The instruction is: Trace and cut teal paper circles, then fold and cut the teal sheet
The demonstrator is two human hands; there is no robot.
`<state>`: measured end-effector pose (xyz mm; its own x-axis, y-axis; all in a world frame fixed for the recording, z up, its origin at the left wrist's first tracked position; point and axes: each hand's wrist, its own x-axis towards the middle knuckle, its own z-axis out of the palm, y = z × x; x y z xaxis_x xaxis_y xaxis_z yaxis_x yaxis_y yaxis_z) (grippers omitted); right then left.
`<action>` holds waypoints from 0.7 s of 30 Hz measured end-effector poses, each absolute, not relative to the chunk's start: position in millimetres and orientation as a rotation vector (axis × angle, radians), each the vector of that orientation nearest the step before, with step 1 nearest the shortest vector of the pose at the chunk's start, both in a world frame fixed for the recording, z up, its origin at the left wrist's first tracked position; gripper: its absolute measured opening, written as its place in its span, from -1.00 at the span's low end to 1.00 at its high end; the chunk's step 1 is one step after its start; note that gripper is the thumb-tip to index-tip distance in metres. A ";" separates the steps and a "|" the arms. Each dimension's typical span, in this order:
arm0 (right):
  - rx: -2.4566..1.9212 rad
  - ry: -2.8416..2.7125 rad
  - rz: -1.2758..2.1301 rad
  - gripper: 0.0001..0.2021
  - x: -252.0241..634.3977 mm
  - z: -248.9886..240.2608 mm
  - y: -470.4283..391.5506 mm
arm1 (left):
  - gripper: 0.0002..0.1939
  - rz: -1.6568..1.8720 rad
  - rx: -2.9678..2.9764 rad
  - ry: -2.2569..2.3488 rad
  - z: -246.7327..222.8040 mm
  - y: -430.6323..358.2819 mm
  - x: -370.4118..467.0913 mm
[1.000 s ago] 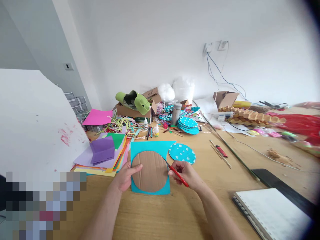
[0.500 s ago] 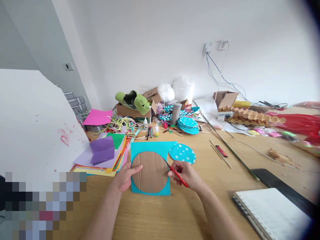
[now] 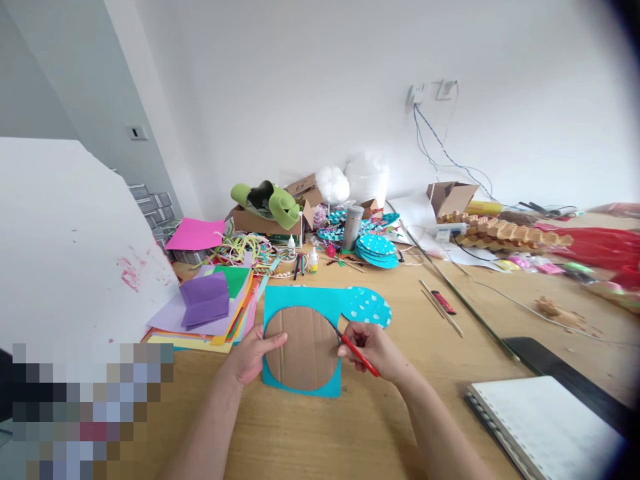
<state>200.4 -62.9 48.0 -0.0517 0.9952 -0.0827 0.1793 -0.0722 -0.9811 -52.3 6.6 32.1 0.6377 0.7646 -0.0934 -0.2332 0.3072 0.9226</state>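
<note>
A round brown cardboard disc [image 3: 303, 350] lies against a blue sheet [image 3: 280, 297]. My left hand [image 3: 257, 350] grips both at their left edge, its thumb flat on the disc. In my right hand [image 3: 367, 347] are red-handled scissors [image 3: 361, 357], their dark blades at the upper right of the disc, where the sheet has a cut running along the disc's rim. Just behind, a blue oval with white patches [image 3: 370, 307] rests on the table, partly overlapped by the sheet's corner.
Coloured papers [image 3: 200, 327] are stacked at the left. Glue bottles [image 3: 313, 261], a grey flask [image 3: 353, 228] and a pile of patterned blue discs [image 3: 377, 252] stand farther back. On the right are sticks [image 3: 443, 308], a red cutter [image 3: 444, 303] and a spiral notebook [image 3: 545, 420].
The sheet and disc have shifted slightly right and toward me. The sheet's upper right corner now reaches over the patched oval. The scissors have moved a little right.
</note>
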 end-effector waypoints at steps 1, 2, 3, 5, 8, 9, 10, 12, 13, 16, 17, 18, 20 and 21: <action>-1.360 -1.356 1.225 -0.48 200.5 48.8 -63.3 | -0.60 0.704 1.070 0.585 31.6 6.4 -52.2; -1.346 -1.365 1.229 -0.49 200.6 49.6 -63.8 | -0.59 0.694 1.075 0.581 31.2 6.1 -52.2; -1.334 -1.373 1.232 -0.49 200.6 50.2 -64.3 | -0.59 0.688 1.081 0.580 30.8 5.9 -52.1; -1.318 -1.375 1.236 -0.49 200.4 51.0 -65.0 | -0.58 0.685 1.091 0.582 30.5 5.5 -51.9; -1.329 -1.365 1.239 -0.48 200.3 50.9 -65.3 | -0.57 0.689 1.105 0.581 30.5 5.2 -52.2; -1.335 -1.362 1.240 -0.47 200.3 50.7 -65.3 | -0.57 0.687 1.109 0.581 30.4 5.3 -52.4; -1.340 -1.362 1.241 -0.47 200.5 50.5 -65.2 | -0.57 0.684 1.114 0.581 30.4 5.4 -52.5; -1.344 -1.367 1.238 -0.46 201.1 50.3 -65.3 | -0.57 0.682 1.128 0.579 30.3 5.8 -52.7; -1.342 -1.373 1.235 -0.46 201.4 50.4 -65.5 | -0.57 0.682 1.138 0.577 30.4 6.0 -52.7; -1.327 -1.399 1.224 -0.47 202.6 51.8 -66.5 | -0.57 0.670 1.170 0.564 31.1 5.7 -52.0; -1.319 -1.409 1.222 -0.48 203.0 52.5 -67.0 | -0.57 0.664 1.181 0.561 31.5 5.3 -51.8; -1.311 -1.417 1.221 -0.48 203.4 53.2 -67.5 | -0.57 0.660 1.190 0.557 32.0 4.8 -51.7; -1.299 -1.428 1.222 -0.49 204.1 54.2 -68.6 | -0.57 0.660 1.208 0.551 33.1 3.8 -51.9; -1.294 -1.432 1.224 -0.49 204.5 54.4 -69.1 | -0.57 0.660 1.218 0.548 33.7 3.5 -52.2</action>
